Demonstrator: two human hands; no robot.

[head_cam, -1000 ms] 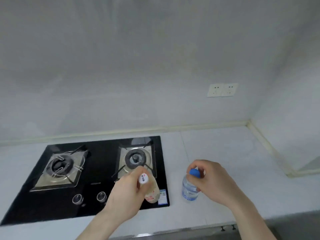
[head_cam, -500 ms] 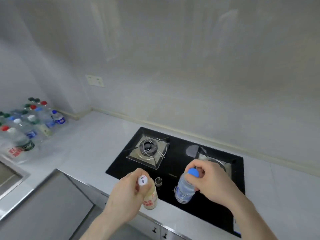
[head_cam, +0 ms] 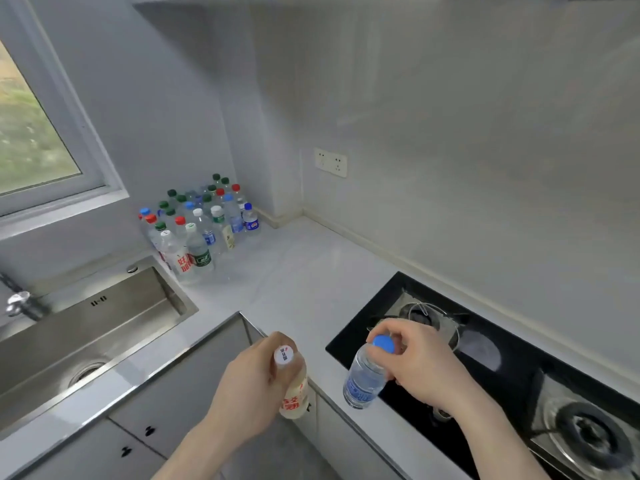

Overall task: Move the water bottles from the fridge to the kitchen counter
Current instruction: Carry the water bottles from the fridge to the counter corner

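My left hand (head_cam: 249, 386) grips a pale yellowish bottle (head_cam: 294, 393) with a white cap and red lettering, held upright in the air in front of the counter edge. My right hand (head_cam: 419, 368) holds a clear water bottle (head_cam: 363, 379) with a blue cap and blue label by its neck, above the left edge of the black gas hob (head_cam: 485, 358). A cluster of several capped bottles (head_cam: 201, 223) stands in the far corner of the white counter (head_cam: 304, 278), beside the sink.
A steel sink (head_cam: 90, 323) with a tap (head_cam: 19, 304) lies to the left under a window (head_cam: 31, 133). A double wall socket (head_cam: 330, 162) sits on the back wall. Grey cabinet doors (head_cam: 166, 410) run below the counter.
The view has swung left, from the right end of the counter past the hob to the corner with the bottle cluster and sink. Both hands keep hold of their bottles.
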